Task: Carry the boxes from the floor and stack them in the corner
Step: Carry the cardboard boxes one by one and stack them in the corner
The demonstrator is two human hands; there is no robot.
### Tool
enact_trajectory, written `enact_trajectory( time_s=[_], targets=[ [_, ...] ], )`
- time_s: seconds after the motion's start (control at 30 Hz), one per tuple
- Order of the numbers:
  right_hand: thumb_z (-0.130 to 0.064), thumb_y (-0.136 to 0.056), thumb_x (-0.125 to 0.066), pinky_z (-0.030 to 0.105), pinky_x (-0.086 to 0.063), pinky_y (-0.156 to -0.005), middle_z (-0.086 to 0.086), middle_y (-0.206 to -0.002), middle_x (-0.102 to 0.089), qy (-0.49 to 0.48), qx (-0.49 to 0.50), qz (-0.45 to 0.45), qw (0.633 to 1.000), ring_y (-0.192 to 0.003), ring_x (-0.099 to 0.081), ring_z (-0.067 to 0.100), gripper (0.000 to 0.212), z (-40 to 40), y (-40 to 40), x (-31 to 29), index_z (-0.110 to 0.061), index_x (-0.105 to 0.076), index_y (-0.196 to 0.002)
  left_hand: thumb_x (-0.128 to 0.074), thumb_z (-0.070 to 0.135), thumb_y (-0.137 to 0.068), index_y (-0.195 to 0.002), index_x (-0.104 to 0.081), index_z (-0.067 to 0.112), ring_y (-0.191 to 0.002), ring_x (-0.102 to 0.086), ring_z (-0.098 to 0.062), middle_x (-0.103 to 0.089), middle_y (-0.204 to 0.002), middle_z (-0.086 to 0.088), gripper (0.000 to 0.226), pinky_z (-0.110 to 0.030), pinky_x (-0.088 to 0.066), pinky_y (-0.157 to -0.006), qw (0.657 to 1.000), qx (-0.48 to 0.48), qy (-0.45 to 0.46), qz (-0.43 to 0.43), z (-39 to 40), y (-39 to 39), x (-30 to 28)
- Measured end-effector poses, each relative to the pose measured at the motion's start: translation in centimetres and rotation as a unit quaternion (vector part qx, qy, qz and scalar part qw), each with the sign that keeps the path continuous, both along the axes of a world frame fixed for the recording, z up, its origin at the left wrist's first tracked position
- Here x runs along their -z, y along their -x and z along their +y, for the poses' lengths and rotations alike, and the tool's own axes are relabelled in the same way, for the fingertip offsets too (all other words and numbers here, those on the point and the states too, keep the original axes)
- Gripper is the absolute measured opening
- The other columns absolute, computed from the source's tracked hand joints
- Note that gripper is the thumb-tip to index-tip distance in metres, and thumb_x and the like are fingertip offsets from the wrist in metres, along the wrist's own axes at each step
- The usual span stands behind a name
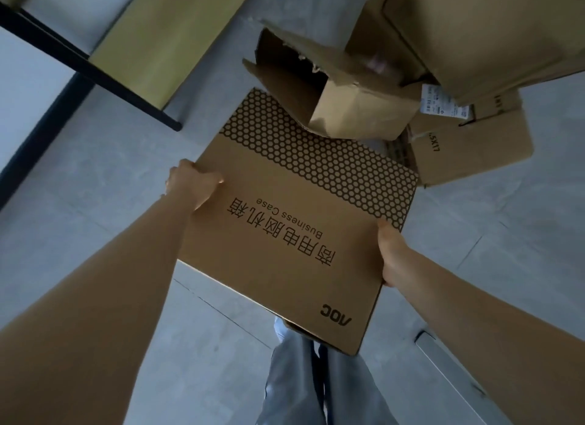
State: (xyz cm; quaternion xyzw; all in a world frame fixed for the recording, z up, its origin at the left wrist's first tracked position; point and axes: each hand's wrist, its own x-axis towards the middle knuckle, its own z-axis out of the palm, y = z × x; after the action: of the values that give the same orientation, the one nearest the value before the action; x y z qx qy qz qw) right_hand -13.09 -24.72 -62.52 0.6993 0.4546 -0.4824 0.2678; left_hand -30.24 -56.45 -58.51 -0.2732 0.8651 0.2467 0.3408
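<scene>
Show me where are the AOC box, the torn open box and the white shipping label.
AOC box (294,222): head view, middle of its printed top face.
Torn open box (357,114): head view, its lit front side wall.
White shipping label (443,103): head view, middle of the label.

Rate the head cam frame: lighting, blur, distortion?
Head view: dim, flat, cool light, no glare; the AOC box print reads sharp, upside down to the camera; the big box top right looks soft; wide-angle stretch enlarges the forearms at the edges; left hand and right hand are clear.
</scene>
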Motion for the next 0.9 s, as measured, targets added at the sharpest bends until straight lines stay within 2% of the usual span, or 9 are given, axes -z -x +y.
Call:
enact_trajectory(
  time_s=[0.1, 0.17, 0.37, 0.47, 0.53, 0.6, 0.7, 0.8, 0.9],
  targets=[
    [-0.071, -0.066, -0.048, 0.05, -0.038, -0.106, 0.004, -0.139, -0.053, -0.009, -0.008, 0.017, 1.0, -0.123, -0.051, 0.03, 0.093, -0.9, 0.0, -6.1, -0.022, -0.037, -0.145, -0.066, 0.045, -0.075, -0.131, -0.044, 0.015, -0.117, -0.05, -0.035, -0.045, -0.128, -0.011, 0.068, -0.056, -0.039, -0.104, 1.0, -0.027, 0.004, 0.001, -0.7, -1.9, -4.7],
    [-0.069, -0.073, -0.049, 0.047, -0.038, -0.107, 0.002, -0.141, -0.051, -0.013, -0.021, 0.024, 0.999, -0.125, -0.05, 0.029, 0.085, -1.6, 0.4, -11.6, -0.022, -0.039, -0.144, -0.065, 0.046, -0.074, -0.129, -0.044, 0.017, -0.117, -0.048, -0.034, -0.044, -0.127, -0.008, 0.065, -0.055, -0.04, -0.103, 0.998, -0.062, 0.004, -0.003, -1.3, -3.0, -9.8],
    [-0.052, -0.092, -0.048, 0.038, -0.024, -0.112, 0.003, -0.157, -0.028, -0.065, -0.063, 0.067, 0.994, -0.141, -0.03, 0.026, 0.075, -2.3, 1.3, -24.3, -0.018, -0.023, -0.153, -0.065, 0.04, -0.077, -0.124, -0.042, 0.018, -0.11, -0.053, -0.031, -0.05, -0.126, -0.009, 0.056, -0.052, -0.046, -0.096, 0.99, -0.134, -0.034, 0.013, -2.4, -5.6, -22.2],
    [-0.045, -0.092, -0.053, 0.039, -0.03, -0.109, 0.008, -0.154, -0.034, -0.086, -0.096, 0.097, 0.987, -0.137, -0.036, 0.029, 0.074, -2.3, 1.5, -30.7, -0.011, -0.024, -0.151, -0.065, 0.043, -0.074, -0.118, -0.041, 0.02, -0.107, -0.054, -0.031, -0.05, -0.119, -0.007, 0.056, -0.051, -0.048, -0.093, 0.987, -0.15, -0.039, 0.04, -3.2, -6.8, -28.3],
    [-0.037, -0.094, -0.053, 0.037, -0.035, -0.102, 0.011, -0.147, -0.041, -0.088, -0.11, 0.124, 0.982, -0.131, -0.041, 0.03, 0.065, -2.1, 1.7, -34.8, -0.009, -0.028, -0.147, -0.062, 0.053, -0.064, -0.11, -0.038, 0.025, -0.106, -0.054, -0.031, -0.052, -0.112, -0.005, 0.059, -0.053, -0.047, -0.093, 0.983, -0.17, -0.045, 0.049, -3.8, -7.8, -32.3],
    [-0.033, -0.096, -0.052, 0.034, -0.035, -0.093, 0.009, -0.143, -0.045, -0.095, -0.135, 0.152, 0.975, -0.129, -0.043, 0.029, 0.058, -1.8, 2.3, -39.0, -0.009, -0.033, -0.145, -0.061, 0.055, -0.065, -0.109, -0.036, 0.029, -0.104, -0.054, -0.031, -0.052, -0.11, -0.005, 0.057, -0.052, -0.047, -0.092, 0.978, -0.191, -0.054, 0.063, -4.5, -8.9, -36.2],
    [-0.038, -0.093, -0.056, 0.037, -0.038, -0.101, 0.006, -0.141, -0.047, -0.088, -0.174, 0.192, 0.962, -0.126, -0.046, 0.029, 0.063, -1.9, 3.1, -44.2, -0.013, -0.035, -0.146, -0.064, 0.041, -0.081, -0.114, -0.036, 0.023, -0.095, -0.054, -0.027, -0.052, -0.11, -0.007, 0.047, -0.045, -0.049, -0.085, 0.963, -0.238, -0.082, 0.101, -5.2, -11.0, -41.4],
    [-0.038, -0.092, -0.057, 0.038, -0.039, -0.1, 0.002, -0.131, -0.05, -0.09, -0.213, 0.242, 0.942, -0.117, -0.048, 0.024, 0.06, -2.2, 3.7, -48.0, -0.015, -0.037, -0.144, -0.065, 0.036, -0.085, -0.117, -0.035, 0.021, -0.088, -0.054, -0.023, -0.051, -0.11, -0.007, 0.046, -0.043, -0.049, -0.08, 0.945, -0.282, -0.092, 0.136, -5.4, -13.2, -45.1],
    [-0.04, -0.09, -0.059, 0.041, -0.037, -0.107, 0.0, -0.139, -0.049, -0.084, -0.255, 0.281, 0.921, -0.126, -0.046, 0.025, 0.065, -2.5, 4.7, -51.5, -0.018, -0.037, -0.146, -0.064, 0.037, -0.085, -0.124, -0.037, 0.021, -0.081, -0.052, -0.017, -0.05, -0.111, -0.005, 0.051, -0.039, -0.044, -0.072, 0.921, -0.341, -0.085, 0.17, -4.8, -15.6, -48.2]
  ],
)
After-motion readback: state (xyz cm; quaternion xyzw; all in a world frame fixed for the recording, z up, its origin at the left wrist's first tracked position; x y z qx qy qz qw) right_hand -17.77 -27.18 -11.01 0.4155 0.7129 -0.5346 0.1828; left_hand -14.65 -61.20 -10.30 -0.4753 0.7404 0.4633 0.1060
